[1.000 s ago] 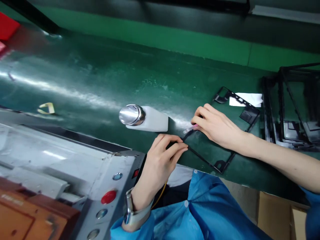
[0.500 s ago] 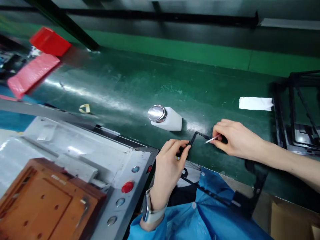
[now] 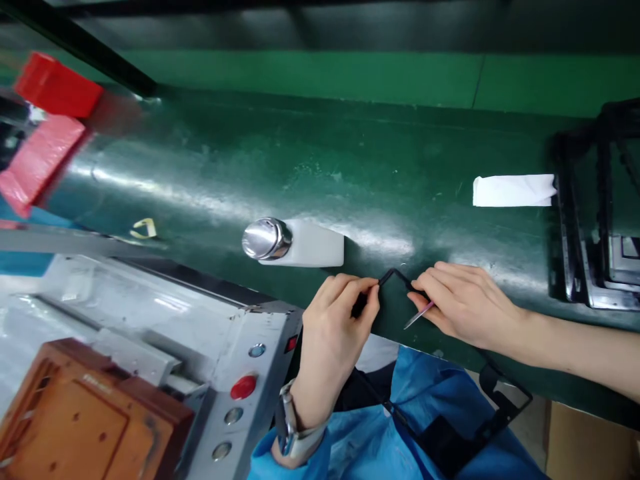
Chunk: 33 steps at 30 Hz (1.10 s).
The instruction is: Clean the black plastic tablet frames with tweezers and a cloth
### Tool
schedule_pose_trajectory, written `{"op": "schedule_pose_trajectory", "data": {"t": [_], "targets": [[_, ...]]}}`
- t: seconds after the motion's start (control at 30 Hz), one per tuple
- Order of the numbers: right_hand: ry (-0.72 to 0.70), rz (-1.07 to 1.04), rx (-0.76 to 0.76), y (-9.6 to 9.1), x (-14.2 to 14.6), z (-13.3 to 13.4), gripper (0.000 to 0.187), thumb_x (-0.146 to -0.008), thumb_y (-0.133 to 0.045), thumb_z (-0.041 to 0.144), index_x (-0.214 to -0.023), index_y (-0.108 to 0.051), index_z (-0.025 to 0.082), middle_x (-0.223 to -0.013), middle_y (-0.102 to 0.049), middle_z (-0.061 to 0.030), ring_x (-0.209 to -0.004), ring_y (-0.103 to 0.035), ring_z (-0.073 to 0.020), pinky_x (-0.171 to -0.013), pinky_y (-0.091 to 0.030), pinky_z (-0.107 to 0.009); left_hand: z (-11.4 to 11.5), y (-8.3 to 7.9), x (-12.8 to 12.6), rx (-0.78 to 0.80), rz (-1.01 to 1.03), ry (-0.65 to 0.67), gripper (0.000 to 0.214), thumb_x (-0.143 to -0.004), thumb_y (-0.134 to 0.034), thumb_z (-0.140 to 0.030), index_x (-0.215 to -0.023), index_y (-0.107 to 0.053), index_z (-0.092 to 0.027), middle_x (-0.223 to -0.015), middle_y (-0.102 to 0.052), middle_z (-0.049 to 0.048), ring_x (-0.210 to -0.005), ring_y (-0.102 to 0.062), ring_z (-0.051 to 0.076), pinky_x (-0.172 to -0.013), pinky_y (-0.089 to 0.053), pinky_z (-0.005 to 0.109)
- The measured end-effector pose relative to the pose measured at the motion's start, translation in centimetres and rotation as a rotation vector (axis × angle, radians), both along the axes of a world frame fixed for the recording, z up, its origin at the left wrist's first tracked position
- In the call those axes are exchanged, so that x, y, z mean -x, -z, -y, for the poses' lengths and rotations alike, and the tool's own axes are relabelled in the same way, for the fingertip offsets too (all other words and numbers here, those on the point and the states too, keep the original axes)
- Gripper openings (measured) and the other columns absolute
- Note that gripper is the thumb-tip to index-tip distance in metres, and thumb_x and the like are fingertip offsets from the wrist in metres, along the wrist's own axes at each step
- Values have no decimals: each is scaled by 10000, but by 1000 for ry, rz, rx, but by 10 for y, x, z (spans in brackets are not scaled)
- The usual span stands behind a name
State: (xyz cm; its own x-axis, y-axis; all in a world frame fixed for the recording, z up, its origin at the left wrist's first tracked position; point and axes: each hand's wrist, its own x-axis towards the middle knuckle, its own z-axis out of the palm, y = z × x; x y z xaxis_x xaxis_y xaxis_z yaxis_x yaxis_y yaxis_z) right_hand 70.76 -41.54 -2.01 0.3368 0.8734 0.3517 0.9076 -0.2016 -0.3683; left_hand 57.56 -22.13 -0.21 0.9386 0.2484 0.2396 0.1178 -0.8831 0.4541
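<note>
On the green tabletop (image 3: 300,160), just nearer me than the white dispenser bottle (image 3: 300,243), my left hand (image 3: 333,333) pinches the thin black frame (image 3: 395,275) at its corner, apparently steadying it, while my right hand (image 3: 463,303) grips a slim pink-tipped stick (image 3: 419,315) against it.

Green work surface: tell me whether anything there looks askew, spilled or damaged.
The white plastic bottle with a shiny metal cap looks tipped, cap pointing left; no spill shows. A small curled yellowish scrap lies loose farther left. The thin black frame, pinched by the left hand, overhangs the near edge.
</note>
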Motion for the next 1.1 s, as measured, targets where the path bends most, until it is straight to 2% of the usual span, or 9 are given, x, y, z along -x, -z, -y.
{"op": "schedule_pose_trajectory", "data": {"t": [0.13,0.33,0.4,0.5,0.57,0.7,0.93,1.1], "targets": [[15,12,8,-1,2,-1,322,-1134,-493,199,-864,-665,169,-737,-632,-20,-677,-565,-199,-632,-426,-359,-3,-3,2,-22,-28,21,83,-1051,-661,-161,-1044,-737,-191,-958,-739,26,-853,-691,193,-801,-566,336],[17,18,19,-2,3,-1,308,-1126,-506,187,-863,-665,174,-726,-623,-17,-664,-569,-198,-598,-415,-365,-12,-9,24,45,-58,-38,99,-1057,-651,-167,-1060,-732,-223,-949,-733,12,-828,-695,170,-781,-574,306],[17,13,14,-2,3,0,254,-1124,-506,172,-958,-697,149,-740,-641,-19,-665,-582,-197,-596,-419,-363,-11,-6,26,66,-48,-36,83,-1053,-667,-172,-1063,-733,-222,-938,-722,9,-806,-680,163,-768,-570,300],[-15,30,12,-1,4,1,227,-1111,-507,118,-1238,-691,74,-819,-702,-38,-703,-620,-203,-604,-437,-364,-8,-2,23,61,-18,-27,74,-1053,-674,-173,-1066,-731,-218,-942,-721,11,-819,-679,168,-756,-564,308],[-49,50,22,0,5,2,284,-1083,-529,73,-1330,-663,32,-873,-723,-56,-735,-635,-210,-611,-454,-371,-7,0,19,29,2,-16,64,-1052,-677,-172,-1056,-726,-213,-934,-719,13,-823,-677,174,-747,-558,314],[-96,51,26,0,5,2,317,-1034,-557,17,-1324,-681,-4,-885,-718,-62,-737,-623,-209,-616,-486,-373,-5,0,10,-73,19,35,58,-1059,-664,-160,-1025,-698,-194,-916,-722,25,-801,-647,186,-747,-546,334],[-107,105,41,-1,5,3,289,-1054,-539,42,-1273,-724,18,-848,-705,-63,-744,-632,-222,-613,-522,-382,4,-5,-2,-339,38,88,173,-1021,-590,-62,-924,-629,-200,-823,-660,40,-747,-559,221,-692,-485,378],[-109,109,49,0,6,3,307,-1060,-508,25,-1281,-720,29,-835,-714,-63,-745,-651,-218,-623,-539,-370,8,0,1,-320,68,35,167,-1001,-604,-36,-967,-604,-200,-855,-655,48,-764,-579,219,-696,-477,354]]}}
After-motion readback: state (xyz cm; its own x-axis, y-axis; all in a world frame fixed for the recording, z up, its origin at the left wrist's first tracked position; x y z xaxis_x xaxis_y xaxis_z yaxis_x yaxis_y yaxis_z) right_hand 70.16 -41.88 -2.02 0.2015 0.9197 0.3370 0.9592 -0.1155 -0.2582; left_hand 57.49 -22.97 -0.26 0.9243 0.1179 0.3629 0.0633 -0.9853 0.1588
